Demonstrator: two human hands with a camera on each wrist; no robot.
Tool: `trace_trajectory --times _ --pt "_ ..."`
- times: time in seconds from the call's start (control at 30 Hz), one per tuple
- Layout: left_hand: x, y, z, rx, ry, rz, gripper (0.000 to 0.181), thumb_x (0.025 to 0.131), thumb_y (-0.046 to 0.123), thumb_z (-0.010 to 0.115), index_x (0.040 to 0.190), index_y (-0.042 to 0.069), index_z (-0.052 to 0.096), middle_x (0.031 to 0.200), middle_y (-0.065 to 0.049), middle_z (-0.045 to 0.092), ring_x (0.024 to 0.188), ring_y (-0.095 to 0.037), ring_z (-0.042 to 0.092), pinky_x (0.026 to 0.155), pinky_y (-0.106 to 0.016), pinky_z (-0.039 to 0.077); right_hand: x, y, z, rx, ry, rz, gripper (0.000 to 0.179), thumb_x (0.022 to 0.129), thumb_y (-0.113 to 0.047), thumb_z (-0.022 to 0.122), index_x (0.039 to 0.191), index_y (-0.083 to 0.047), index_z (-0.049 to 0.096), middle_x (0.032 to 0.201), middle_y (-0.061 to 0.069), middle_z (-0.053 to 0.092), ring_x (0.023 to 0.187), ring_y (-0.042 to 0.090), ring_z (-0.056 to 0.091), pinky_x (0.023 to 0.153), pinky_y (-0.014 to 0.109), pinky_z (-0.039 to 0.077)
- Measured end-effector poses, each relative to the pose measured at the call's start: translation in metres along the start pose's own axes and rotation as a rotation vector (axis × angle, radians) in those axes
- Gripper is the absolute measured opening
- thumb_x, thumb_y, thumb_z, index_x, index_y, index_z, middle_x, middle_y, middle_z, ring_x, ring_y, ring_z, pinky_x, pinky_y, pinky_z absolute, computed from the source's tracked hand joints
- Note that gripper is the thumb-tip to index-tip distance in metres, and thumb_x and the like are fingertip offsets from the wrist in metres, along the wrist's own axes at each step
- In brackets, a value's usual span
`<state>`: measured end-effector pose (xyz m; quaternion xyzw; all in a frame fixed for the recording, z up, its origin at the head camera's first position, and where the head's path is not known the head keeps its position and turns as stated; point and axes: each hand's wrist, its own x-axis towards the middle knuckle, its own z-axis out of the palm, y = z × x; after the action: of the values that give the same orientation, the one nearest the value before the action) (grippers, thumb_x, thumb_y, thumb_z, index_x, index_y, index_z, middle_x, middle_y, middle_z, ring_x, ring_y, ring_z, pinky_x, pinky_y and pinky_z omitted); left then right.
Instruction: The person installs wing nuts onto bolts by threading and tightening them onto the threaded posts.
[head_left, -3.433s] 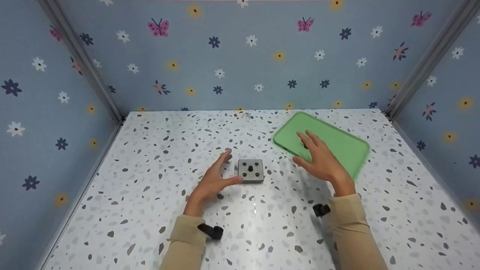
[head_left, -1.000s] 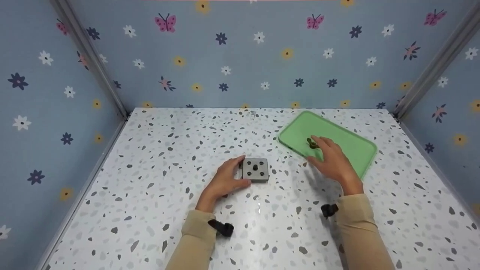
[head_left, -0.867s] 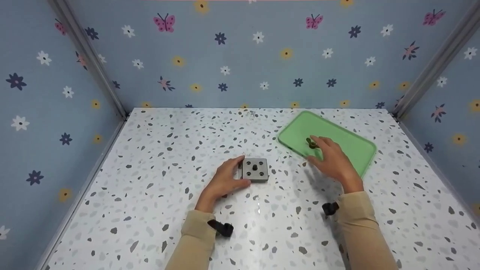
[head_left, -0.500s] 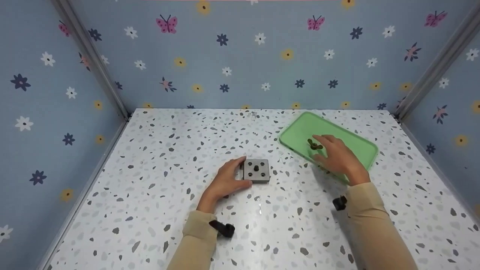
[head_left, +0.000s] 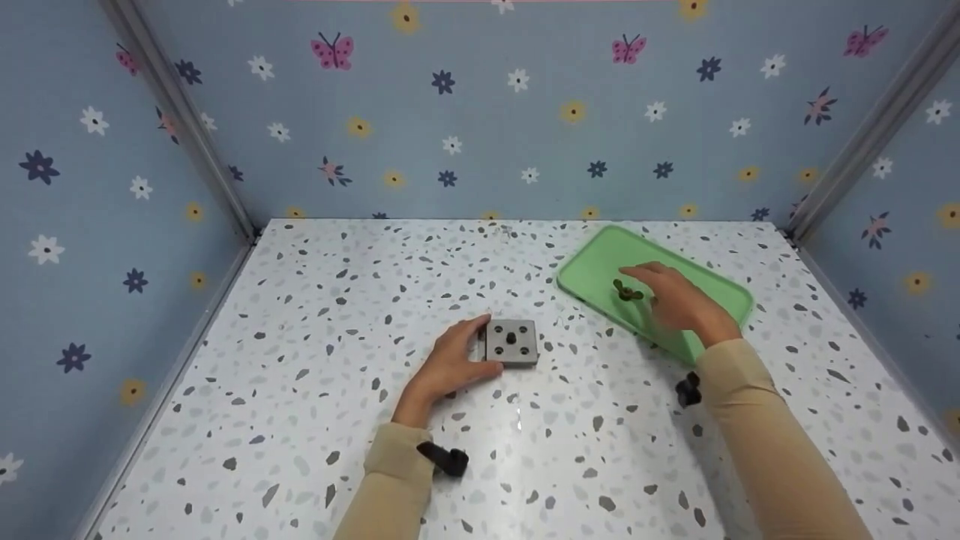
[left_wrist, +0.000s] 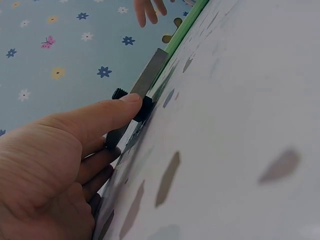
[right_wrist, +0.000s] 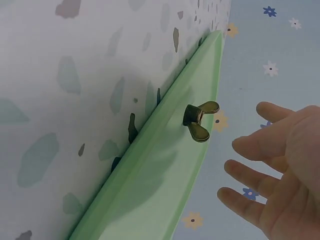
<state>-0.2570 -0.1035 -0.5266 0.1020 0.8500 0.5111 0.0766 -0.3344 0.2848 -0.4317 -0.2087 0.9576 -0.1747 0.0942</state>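
Blue walls [head_left: 525, 30] patterned with flowers and butterflies stand around a pale, speckled worktop [head_left: 360, 300]. With 12 o'clock pointing away from the person, the left hand [head_left: 448, 361] comes in from 8 o'clock and pinches a grey plate [head_left: 512, 352], thumb along its 6 o'clock edge, forefinger at its 10 o'clock corner. Four holes ring a black bolt [head_left: 511, 337] in the middle of the plate. The right hand [head_left: 679, 298] holds nothing; its fingers are spread above a green tray [head_left: 598, 262], which lies at 2 o'clock from the plate. On the tray, left of its centre, sits a brass wing nut [head_left: 627, 292], at 9 o'clock from that hand.

Only the left wrist view shows the plate's underside, where a black part [left_wrist: 144, 109] sits between plate and worktop; whether it rests on the worktop is hard to tell. The right wrist view shows the wing nut upright, wings raised, with every visible fingertip apart from it.

Grey and dark flecks scatter across the worktop, and beige sleeves [head_left: 390, 480] cross it from 5 and 7 o'clock. Metal posts [head_left: 190, 120] line the wall corners at 10 and 2 o'clock.
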Motion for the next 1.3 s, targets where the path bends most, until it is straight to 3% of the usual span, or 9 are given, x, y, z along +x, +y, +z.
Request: trace_trajectory --times 0.27,0.57,0.9,1.3 --pt "-0.002 0.001 0.0 -0.009 -0.003 0.003 0.091 0.086 0.025 0.088 0.164 0.018 0.041 0.166 -0.013 0.042 0.154 -0.036 0.035 0.13 -0.054 0.023 0.006 0.005 -0.003 0.008 -0.018 0.003 0.081 0.093 0.024 0.029 0.166 -0.01 0.036 0.167 0.027 0.031 0.154 0.051 0.027 0.125 0.068 0.025" --pt "0.0 0.0 0.0 0.008 0.0 -0.006 0.092 0.086 0.026 0.088 0.164 0.019 0.041 0.166 -0.01 0.042 0.154 -0.034 0.036 0.13 -0.053 0.024 0.013 0.011 -0.002 -0.023 -0.051 -0.007 0.078 0.093 0.024 0.034 0.164 -0.008 0.039 0.165 0.029 0.035 0.151 0.053 0.031 0.123 0.068 0.03" --pt "0.0 0.0 0.001 0.009 0.007 -0.002 0.093 0.085 0.027 0.088 0.164 0.019 0.041 0.165 -0.01 0.044 0.153 -0.033 0.038 0.129 -0.053 0.025 0.023 0.019 0.013 -0.034 -0.049 -0.031 0.083 0.087 0.029 0.033 0.163 -0.005 0.04 0.16 0.031 0.041 0.146 0.053 0.039 0.121 0.066 0.034" --pt "-0.002 0.0 -0.001 0.01 -0.003 -0.001 0.091 0.087 0.026 0.088 0.164 0.02 0.041 0.164 -0.008 0.045 0.154 -0.034 0.034 0.129 -0.054 0.024 0.028 0.02 0.014 -0.104 -0.04 -0.075 0.077 0.089 0.028 0.039 0.158 -0.004 0.047 0.142 0.031 0.055 0.131 0.05 0.053 0.114 0.065 0.044"
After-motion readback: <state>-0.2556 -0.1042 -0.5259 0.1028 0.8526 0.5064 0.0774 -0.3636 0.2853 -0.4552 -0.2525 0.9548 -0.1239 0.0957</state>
